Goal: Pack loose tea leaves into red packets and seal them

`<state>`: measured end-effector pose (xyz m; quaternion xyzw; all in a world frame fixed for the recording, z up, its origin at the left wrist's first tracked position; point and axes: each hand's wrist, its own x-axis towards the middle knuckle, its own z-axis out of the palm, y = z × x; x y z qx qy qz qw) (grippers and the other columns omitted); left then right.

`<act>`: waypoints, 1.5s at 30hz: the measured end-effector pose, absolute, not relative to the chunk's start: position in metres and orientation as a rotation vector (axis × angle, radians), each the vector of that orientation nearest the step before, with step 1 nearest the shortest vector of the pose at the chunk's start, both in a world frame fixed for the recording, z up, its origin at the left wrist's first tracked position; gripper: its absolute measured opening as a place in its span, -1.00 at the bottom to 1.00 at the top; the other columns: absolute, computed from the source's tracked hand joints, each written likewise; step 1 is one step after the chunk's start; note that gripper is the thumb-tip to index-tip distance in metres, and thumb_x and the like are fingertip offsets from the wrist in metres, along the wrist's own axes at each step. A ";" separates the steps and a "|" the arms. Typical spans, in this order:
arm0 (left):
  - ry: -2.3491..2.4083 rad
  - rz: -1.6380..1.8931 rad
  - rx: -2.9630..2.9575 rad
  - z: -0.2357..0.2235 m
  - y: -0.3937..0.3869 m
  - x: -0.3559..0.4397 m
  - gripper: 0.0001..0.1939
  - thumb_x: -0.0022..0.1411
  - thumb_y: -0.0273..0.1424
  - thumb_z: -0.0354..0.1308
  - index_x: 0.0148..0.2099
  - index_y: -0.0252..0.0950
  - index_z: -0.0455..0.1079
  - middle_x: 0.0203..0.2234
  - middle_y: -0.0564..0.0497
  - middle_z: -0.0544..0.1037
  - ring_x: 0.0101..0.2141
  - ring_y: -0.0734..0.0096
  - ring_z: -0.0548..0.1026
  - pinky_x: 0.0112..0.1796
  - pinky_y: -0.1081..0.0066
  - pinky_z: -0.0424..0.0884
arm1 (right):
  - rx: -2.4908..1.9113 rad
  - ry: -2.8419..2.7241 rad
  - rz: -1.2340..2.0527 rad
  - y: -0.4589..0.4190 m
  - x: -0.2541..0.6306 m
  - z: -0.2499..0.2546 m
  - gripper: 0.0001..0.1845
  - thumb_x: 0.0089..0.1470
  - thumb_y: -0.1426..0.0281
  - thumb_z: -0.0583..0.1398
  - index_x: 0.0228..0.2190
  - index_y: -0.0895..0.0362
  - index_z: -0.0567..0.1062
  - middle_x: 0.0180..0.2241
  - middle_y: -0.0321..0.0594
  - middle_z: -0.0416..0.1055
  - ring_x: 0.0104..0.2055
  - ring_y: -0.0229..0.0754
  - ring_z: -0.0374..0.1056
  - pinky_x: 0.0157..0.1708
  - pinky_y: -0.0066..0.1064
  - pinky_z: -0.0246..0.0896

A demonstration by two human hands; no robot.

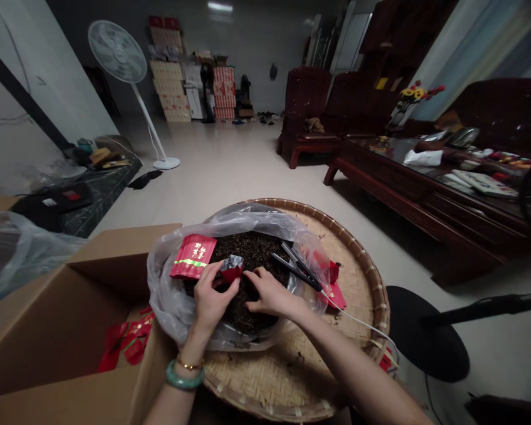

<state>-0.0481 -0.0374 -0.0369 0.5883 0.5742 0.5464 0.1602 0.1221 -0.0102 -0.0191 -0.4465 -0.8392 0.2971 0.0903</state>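
My left hand (211,301) pinches a small red foil packet (230,270), held open-mouthed just above a heap of dark loose tea leaves (256,254). My right hand (269,293) rests on the tea heap beside the packet, its fingers curled down into the leaves. The tea lies in a clear plastic bag (168,283) spread over a round woven bamboo tray (358,265). A stack of red packets (193,256) with gold writing leans on the bag's left edge. A black corded tool (296,270) lies across the bag to the right.
An open cardboard box (71,307) at my left holds several red packets (128,345). More red packets (334,289) lie on the tray. A dark wooden table (425,189) stands at right, a white standing fan (124,65) at back left, a black stand base (429,336) beside the tray.
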 end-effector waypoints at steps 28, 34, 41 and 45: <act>1.641 1.520 1.627 -0.036 -0.043 -0.044 -0.53 0.01 -0.36 0.25 0.00 -0.28 0.29 -0.10 -0.10 0.44 -0.15 0.28 0.46 -0.33 0.38 0.57 | -1.362 -2.222 0.738 0.008 0.121 -0.029 -0.79 -0.21 0.56 0.24 -0.43 0.14 0.38 -0.39 -0.29 0.30 -0.35 -0.23 0.26 -0.35 -0.45 0.12; 1.628 1.523 1.617 -0.038 -0.041 -0.044 -0.52 0.01 -0.36 0.25 0.00 -0.27 0.29 -0.10 -0.09 0.44 -0.14 0.27 0.45 -0.33 0.37 0.57 | -1.194 -2.127 0.823 0.009 0.133 -0.028 -0.69 -0.16 0.54 0.25 -0.27 0.13 0.41 -0.30 -0.25 0.36 -0.29 -0.21 0.28 -0.29 -0.42 0.19; 1.633 1.524 1.634 -0.038 -0.042 -0.044 -0.53 0.01 -0.37 0.25 0.01 -0.26 0.29 -0.10 -0.08 0.43 -0.14 0.28 0.45 -0.34 0.39 0.57 | -1.307 -2.322 0.760 -0.003 0.125 -0.039 -0.57 -0.17 0.57 0.26 -0.17 0.13 0.42 -0.20 -0.16 0.33 -0.20 -0.15 0.31 -0.20 -0.35 0.20; 1.636 1.515 1.645 -0.036 -0.042 -0.045 -0.52 0.00 -0.37 0.25 0.01 -0.26 0.29 -0.10 -0.08 0.43 -0.13 0.27 0.45 -0.35 0.38 0.58 | -1.279 -2.069 0.815 0.005 0.127 -0.035 -0.76 -0.21 0.61 0.20 -0.40 0.13 0.45 -0.37 -0.27 0.37 -0.30 -0.21 0.28 -0.26 -0.38 0.18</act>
